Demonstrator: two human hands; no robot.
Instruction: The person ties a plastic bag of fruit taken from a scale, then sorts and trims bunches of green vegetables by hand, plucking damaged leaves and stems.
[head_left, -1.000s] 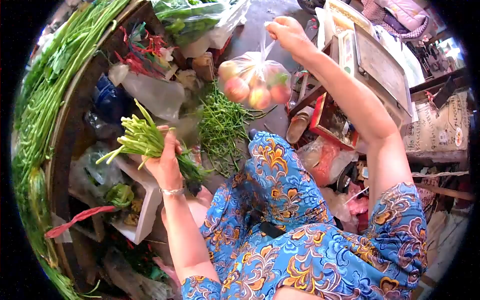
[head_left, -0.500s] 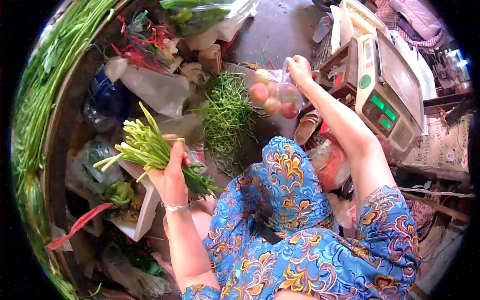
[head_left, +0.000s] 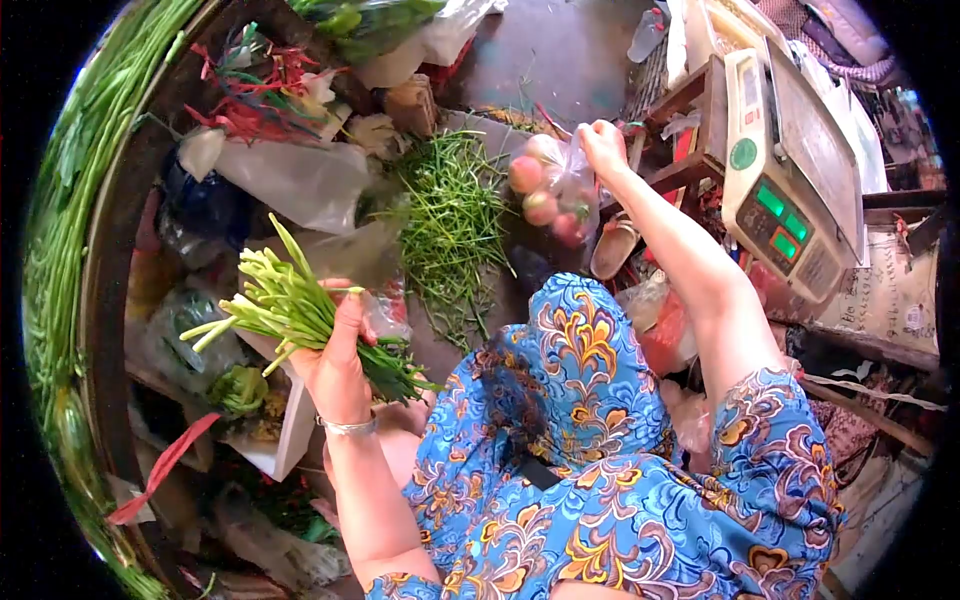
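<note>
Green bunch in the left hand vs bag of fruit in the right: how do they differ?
Shape: the green bunch is long, slender stems; the bag of fruit holds rounded pieces.
Colour: the bunch runs pale to dark green; the fruit is pinkish-red and pale.
Cover: the bunch is bare; the fruit sits in clear plastic.
Shared: each is gripped in one hand, left and right.

The bunch of green stems (head_left: 275, 308) is lying in the left hand (head_left: 338, 378), its pale ends fanning toward the upper left, its darker ends pointing lower right. The clear plastic bag (head_left: 580, 188) is hanging from the right hand (head_left: 606, 152), enclosing several round, pinkish-red fruits (head_left: 540, 207).
</note>
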